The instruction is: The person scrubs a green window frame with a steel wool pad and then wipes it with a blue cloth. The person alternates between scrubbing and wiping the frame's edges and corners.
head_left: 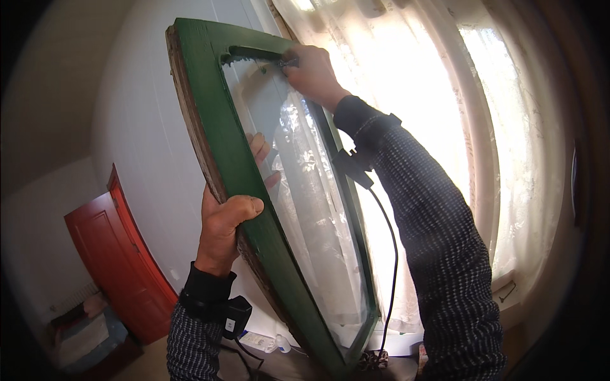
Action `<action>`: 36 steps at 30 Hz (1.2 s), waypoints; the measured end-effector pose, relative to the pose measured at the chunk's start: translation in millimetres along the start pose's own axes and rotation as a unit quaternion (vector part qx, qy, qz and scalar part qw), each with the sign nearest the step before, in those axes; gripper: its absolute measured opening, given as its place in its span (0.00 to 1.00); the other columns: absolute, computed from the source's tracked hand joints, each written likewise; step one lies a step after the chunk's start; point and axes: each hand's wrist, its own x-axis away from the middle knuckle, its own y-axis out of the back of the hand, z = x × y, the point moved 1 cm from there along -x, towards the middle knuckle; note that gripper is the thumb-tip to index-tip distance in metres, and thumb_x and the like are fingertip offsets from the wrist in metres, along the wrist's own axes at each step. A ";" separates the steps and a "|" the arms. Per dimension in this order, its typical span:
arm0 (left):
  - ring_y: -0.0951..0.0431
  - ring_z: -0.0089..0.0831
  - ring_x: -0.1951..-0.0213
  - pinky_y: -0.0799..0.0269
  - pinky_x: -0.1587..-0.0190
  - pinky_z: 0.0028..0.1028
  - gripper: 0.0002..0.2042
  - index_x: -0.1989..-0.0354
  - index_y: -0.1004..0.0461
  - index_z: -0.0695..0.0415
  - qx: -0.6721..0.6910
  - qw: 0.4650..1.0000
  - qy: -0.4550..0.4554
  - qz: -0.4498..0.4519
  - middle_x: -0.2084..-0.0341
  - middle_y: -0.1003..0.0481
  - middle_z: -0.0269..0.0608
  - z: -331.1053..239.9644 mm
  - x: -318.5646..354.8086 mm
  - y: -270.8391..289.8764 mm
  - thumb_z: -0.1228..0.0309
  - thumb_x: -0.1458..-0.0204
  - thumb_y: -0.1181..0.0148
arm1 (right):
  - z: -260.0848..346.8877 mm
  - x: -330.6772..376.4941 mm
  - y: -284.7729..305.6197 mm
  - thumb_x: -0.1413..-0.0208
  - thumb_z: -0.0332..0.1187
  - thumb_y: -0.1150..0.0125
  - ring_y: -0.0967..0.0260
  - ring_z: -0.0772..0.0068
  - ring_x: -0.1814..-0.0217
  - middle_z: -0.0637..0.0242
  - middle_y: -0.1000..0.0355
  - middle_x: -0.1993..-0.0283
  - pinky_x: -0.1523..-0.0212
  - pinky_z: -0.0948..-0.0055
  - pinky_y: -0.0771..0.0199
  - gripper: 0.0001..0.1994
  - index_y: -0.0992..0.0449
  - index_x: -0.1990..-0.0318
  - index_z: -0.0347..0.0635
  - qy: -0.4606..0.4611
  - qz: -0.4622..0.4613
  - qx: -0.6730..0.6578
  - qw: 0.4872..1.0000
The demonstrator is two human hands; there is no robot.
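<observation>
A tall wooden window sash (pixel 210 108), painted green with bare, worn wood along its outer left edge, stands tilted in front of me. My left hand (pixel 223 225) is closed round its left side, the thumb on the green face and fingertips visible through the pane. At the upper right corner of the glass (pixel 305 197), my right hand (pixel 311 71) pinches a small dark thing against the inner edge of the frame; its kind is mostly hidden by the fingers. Ragged dark green paint edges the top of the pane.
Bright lace curtains (pixel 406 82) hang on the right. Each wrist carries a black device, and a black cable (pixel 395 254) runs down from the right one. A clear bottle (pixel 281 343) lies low behind the sash. A red door (pixel 114 267) and a bed (pixel 95 340) are at far left.
</observation>
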 end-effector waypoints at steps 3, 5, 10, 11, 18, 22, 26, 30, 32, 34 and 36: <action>0.47 0.52 0.17 0.45 0.19 0.57 0.50 0.16 0.54 0.63 0.002 1.000 0.001 0.000 0.20 0.44 0.60 2.1 -0.8 0.2 0.80 0.55 0.47 | 11.4 0.8 -6.1 0.45 0.26 0.33 0.17 0.38 0.57 0.42 0.17 0.63 0.50 0.54 0.18 0.10 0.12 0.57 0.35 -0.014 -0.034 0.033 0.999; 0.47 0.52 0.17 0.43 0.19 0.56 0.50 0.16 0.54 0.63 -0.013 1.000 0.003 -0.005 0.19 0.45 0.60 2.3 -1.3 0.4 0.77 0.54 0.45 | 21.4 2.3 -11.4 0.46 0.26 0.33 0.17 0.39 0.56 0.43 0.16 0.61 0.50 0.54 0.18 0.10 0.12 0.57 0.35 -0.062 -0.028 0.074 0.995; 0.48 0.53 0.17 0.40 0.20 0.54 0.51 0.16 0.54 0.63 -0.038 0.999 0.012 -0.018 0.19 0.46 0.61 3.7 -3.6 0.3 0.72 0.54 0.41 | 41.7 13.7 -19.3 0.49 0.24 0.37 0.20 0.36 0.55 0.42 0.19 0.61 0.48 0.48 0.20 0.08 0.15 0.64 0.33 0.081 -0.055 -0.003 0.995; 0.48 0.53 0.17 0.40 0.20 0.55 0.51 0.16 0.54 0.63 -0.040 0.999 0.011 -0.018 0.19 0.46 0.61 3.9 -4.3 -0.4 0.72 0.54 0.42 | 42.9 15.7 -18.3 0.51 0.23 0.39 0.22 0.35 0.55 0.41 0.20 0.62 0.48 0.46 0.21 0.07 0.16 0.67 0.33 0.174 -0.058 -0.026 0.983; 0.49 0.55 0.17 0.40 0.20 0.57 0.51 0.16 0.52 0.63 -0.050 0.998 0.012 -0.029 0.18 0.47 0.59 4.0 -4.0 -0.6 0.71 0.56 0.42 | 11.3 11.2 -12.9 0.47 0.21 0.42 0.20 0.34 0.61 0.40 0.19 0.63 0.54 0.46 0.20 0.12 0.14 0.59 0.32 0.043 -0.010 0.048 0.998; 0.49 0.55 0.17 0.39 0.21 0.57 0.52 0.16 0.52 0.62 -0.042 0.998 0.012 -0.037 0.18 0.46 0.60 6.5 -5.8 -1.8 0.70 0.56 0.42 | 5.9 6.9 -17.3 0.49 0.20 0.43 0.21 0.34 0.59 0.40 0.20 0.63 0.53 0.48 0.20 0.11 0.14 0.63 0.31 0.205 -0.048 0.013 0.978; 0.48 0.55 0.17 0.38 0.21 0.57 0.52 0.16 0.52 0.63 -0.049 0.998 0.012 -0.037 0.19 0.45 0.60 5.2 -5.1 -1.1 0.70 0.57 0.42 | 4.8 6.5 -16.8 0.50 0.20 0.43 0.22 0.35 0.58 0.42 0.20 0.61 0.54 0.49 0.22 0.12 0.14 0.62 0.31 0.010 0.000 0.076 0.997; 0.47 0.55 0.17 0.37 0.21 0.56 0.52 0.16 0.51 0.63 -0.050 0.998 0.007 -0.031 0.19 0.45 0.59 6.0 -6.2 -1.1 0.70 0.57 0.42 | 12.8 7.1 -13.2 0.52 0.21 0.39 0.22 0.34 0.57 0.40 0.21 0.62 0.50 0.47 0.20 0.07 0.14 0.69 0.30 0.177 -0.015 -0.037 0.983; 0.46 0.55 0.17 0.37 0.21 0.56 0.52 0.17 0.51 0.63 -0.054 0.998 0.012 -0.037 0.19 0.44 0.59 7.0 -6.1 -2.2 0.70 0.57 0.42 | 12.4 4.6 -13.7 0.52 0.21 0.40 0.21 0.34 0.58 0.39 0.20 0.64 0.51 0.48 0.19 0.08 0.15 0.69 0.29 0.077 -0.032 -0.033 0.996; 0.46 0.55 0.18 0.37 0.21 0.56 0.52 0.17 0.51 0.63 -0.055 0.997 0.009 -0.045 0.19 0.44 0.59 7.0 -6.6 -2.9 0.70 0.58 0.42 | 13.0 2.2 -14.9 0.53 0.21 0.40 0.19 0.35 0.59 0.40 0.19 0.66 0.51 0.49 0.18 0.08 0.15 0.69 0.29 0.048 -0.060 -0.007 0.997; 0.45 0.55 0.18 0.37 0.21 0.56 0.52 0.17 0.51 0.63 -0.051 0.997 0.015 -0.048 0.19 0.45 0.59 7.1 -7.1 -3.7 0.70 0.58 0.42 | 12.4 -0.6 -17.5 0.54 0.22 0.39 0.19 0.35 0.59 0.39 0.20 0.66 0.51 0.48 0.18 0.08 0.15 0.70 0.30 0.056 -0.023 0.014 0.998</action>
